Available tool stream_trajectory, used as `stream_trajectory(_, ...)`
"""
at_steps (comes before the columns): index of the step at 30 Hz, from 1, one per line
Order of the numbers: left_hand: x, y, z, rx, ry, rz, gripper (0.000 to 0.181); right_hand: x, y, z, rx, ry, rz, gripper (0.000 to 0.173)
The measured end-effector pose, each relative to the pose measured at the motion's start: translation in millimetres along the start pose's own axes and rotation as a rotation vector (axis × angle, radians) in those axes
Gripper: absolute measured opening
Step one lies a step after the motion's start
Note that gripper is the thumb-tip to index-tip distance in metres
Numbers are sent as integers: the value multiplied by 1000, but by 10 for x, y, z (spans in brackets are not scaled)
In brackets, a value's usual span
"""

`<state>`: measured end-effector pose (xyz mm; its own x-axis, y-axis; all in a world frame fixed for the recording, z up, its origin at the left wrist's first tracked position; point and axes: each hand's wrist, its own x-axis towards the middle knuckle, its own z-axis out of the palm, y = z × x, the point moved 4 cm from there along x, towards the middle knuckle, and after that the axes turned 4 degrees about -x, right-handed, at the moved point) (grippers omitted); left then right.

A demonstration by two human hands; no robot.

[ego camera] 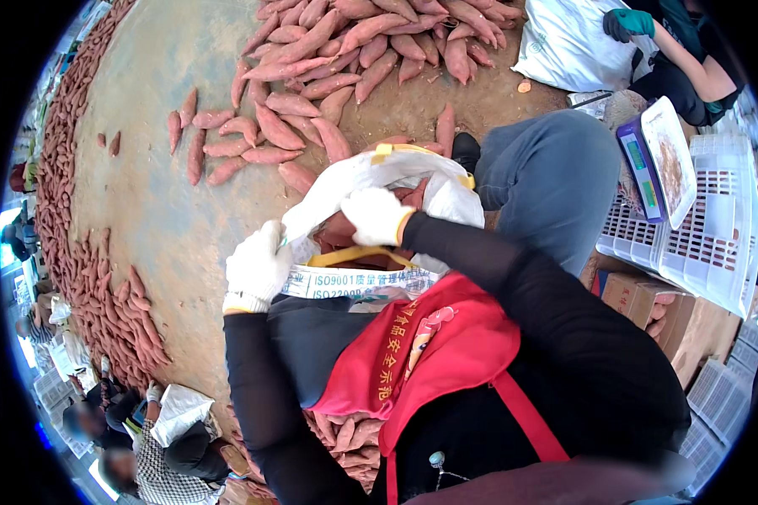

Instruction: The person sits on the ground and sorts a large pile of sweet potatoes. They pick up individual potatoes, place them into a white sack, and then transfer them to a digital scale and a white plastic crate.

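Note:
A white woven bag [410, 165] with a yellow-trimmed mouth stands between my knees, with several sweet potatoes [336, 232] visible inside. A yellow strap [357, 254] crosses its near side, above a band of printing. My left hand [258, 268], in a white knit glove, grips the bag's left rim. Over the open mouth is my right hand [374, 216], gloved in the same way, with its fingers bent next to the sweet potatoes. Whether those fingers hold anything is hidden. My red apron [417, 353] lies against the bag's near side.
A big pile of sweet potatoes [366, 38] lies ahead, with a long row [63, 158] at left. To the right are a digital scale [644, 170], white plastic crates [710, 208] and a cardboard box [628, 297]. A gloved co-worker's hand [628, 25] rests on another white bag [565, 47].

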<state>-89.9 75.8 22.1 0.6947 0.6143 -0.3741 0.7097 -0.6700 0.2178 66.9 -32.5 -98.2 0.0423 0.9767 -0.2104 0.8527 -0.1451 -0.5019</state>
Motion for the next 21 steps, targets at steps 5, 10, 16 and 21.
stream_trajectory(5, -233, -95, -13, -42, 19, 93, 19, -28, -261, 382, 278, 156, -302, 35)
stream_trajectory(10, -378, -151, 27, -47, -91, 95, 21, -81, 346, -568, 502, 744, -141, 18)
stream_trajectory(16, -363, -32, -51, -149, -188, 142, 26, -92, 2649, -368, 643, 971, 794, 33)
stream_trajectory(21, -311, -121, -70, -210, -254, 76, 26, -328, 3123, 513, 369, 271, 1187, 60)
